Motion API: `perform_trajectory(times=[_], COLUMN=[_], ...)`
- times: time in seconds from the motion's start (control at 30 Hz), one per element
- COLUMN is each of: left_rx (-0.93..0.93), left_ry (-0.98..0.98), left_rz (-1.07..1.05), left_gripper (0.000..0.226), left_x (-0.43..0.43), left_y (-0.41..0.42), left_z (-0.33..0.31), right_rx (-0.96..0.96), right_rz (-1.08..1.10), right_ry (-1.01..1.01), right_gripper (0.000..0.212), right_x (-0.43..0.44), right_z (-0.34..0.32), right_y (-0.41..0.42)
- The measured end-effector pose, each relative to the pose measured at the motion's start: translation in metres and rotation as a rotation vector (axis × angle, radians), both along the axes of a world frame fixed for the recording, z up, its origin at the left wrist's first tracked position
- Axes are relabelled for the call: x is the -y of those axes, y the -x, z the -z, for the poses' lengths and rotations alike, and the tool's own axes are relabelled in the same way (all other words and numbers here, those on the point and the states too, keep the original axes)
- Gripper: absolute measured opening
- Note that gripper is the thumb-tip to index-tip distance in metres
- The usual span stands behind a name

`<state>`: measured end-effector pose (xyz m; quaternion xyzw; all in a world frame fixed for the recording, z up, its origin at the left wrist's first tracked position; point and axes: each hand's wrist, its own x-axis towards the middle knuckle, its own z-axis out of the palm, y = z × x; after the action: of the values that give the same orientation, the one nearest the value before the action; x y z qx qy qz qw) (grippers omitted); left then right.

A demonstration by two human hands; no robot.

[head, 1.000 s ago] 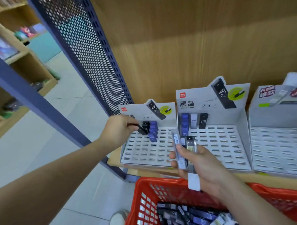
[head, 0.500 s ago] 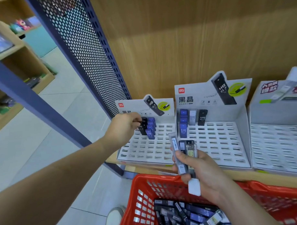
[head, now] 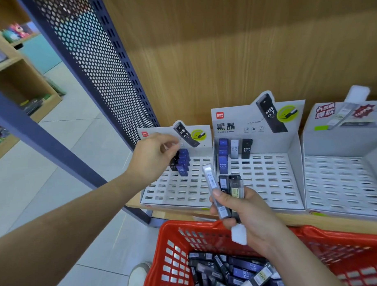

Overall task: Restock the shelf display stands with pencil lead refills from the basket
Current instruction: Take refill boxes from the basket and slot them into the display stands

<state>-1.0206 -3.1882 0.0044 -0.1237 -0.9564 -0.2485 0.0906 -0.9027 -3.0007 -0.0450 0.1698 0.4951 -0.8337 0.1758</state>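
Observation:
Three white slotted display stands sit on the wooden shelf: a left stand (head: pixel 180 193), a middle stand (head: pixel 268 183) and a right stand (head: pixel 342 180) with no refills showing. My left hand (head: pixel 153 158) hovers over the left stand's back rows with loosely curled fingers holding nothing, just above a black refill (head: pixel 173 164) standing beside blue refills (head: pixel 183 164). My right hand (head: pixel 245 213) grips a fan of several refills (head: pixel 226 193) in front of the middle stand, above the red basket (head: pixel 172 248). Many loose refills (head: pixel 230 272) lie in the basket.
The middle stand holds a column of blue refills (head: pixel 223 155), a grey one (head: pixel 234 148) and a black one (head: pixel 246 148). A blue perforated metal panel (head: pixel 95 71) borders the shelf on the left. A shoe (head: pixel 138 273) stands on the tiled floor beside the basket.
My left hand set the black refill into the left stand beside the blue ones and lifted off it. My right hand kept its bundle and barely shifted.

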Motion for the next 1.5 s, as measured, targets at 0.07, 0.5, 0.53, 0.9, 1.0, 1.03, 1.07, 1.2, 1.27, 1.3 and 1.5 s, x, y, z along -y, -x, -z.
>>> perform_trajectory(times=[0.07, 0.5, 0.53, 0.9, 1.0, 1.03, 1.07, 1.2, 1.27, 1.3, 1.5], left_rx=[0.218, 0.644, 0.638, 0.718, 0.76, 0.77, 0.761, 0.491, 0.332, 0.284, 0.223], left_ry=[-0.204, -0.433, -0.482, -0.423, -0.475, -0.479, -0.469, -0.411, -0.317, -0.248, 0.032], left_rz=[0.145, 0.261, 0.232, 0.302, 0.242, 0.228, 0.221, 0.12, 0.028, -0.006, -0.025], left_gripper=[0.012, 0.014, 0.018, 0.028, 0.025, 0.022, 0.02, 0.022, 0.022, 0.02, 0.019], left_x=[-0.021, -0.043, -0.038, -0.023, -0.021, -0.019, -0.016, 0.005, 0.02, 0.026, 0.036], left_y=[-0.014, -0.024, -0.021, -0.03, -0.031, -0.031, -0.029, -0.014, -0.005, -0.002, -0.002], left_z=[-0.024, -0.035, -0.039, -0.044, -0.042, -0.043, -0.044, -0.056, -0.059, -0.057, -0.015], right_rx=[-0.022, -0.079, -0.078, -0.05, -0.098, -0.111, -0.118, -0.011, 0.059, 0.085, 0.106], right_rz=[-0.025, -0.289, -0.3, -0.048, -0.011, -0.014, -0.016, 0.038, 0.082, 0.108, 0.158], right_ry=[-0.022, -0.011, -0.007, 0.069, -0.085, -0.116, -0.134, -0.056, 0.041, 0.081, 0.065], right_gripper=[0.032, 0.041, 0.038, 0.036, 0.02, 0.015, 0.012, 0.022, 0.033, 0.039, 0.032], right_x=[-0.001, -0.023, -0.026, -0.006, 0.004, 0.007, 0.01, 0.012, 0.009, 0.008, 0.002], right_z=[-0.003, -0.003, -0.001, -0.006, -0.007, -0.007, -0.008, -0.008, -0.008, -0.007, -0.004], right_y=[0.001, -0.002, -0.003, -0.003, -0.001, -0.001, 0.0, -0.003, -0.003, -0.003, -0.001])
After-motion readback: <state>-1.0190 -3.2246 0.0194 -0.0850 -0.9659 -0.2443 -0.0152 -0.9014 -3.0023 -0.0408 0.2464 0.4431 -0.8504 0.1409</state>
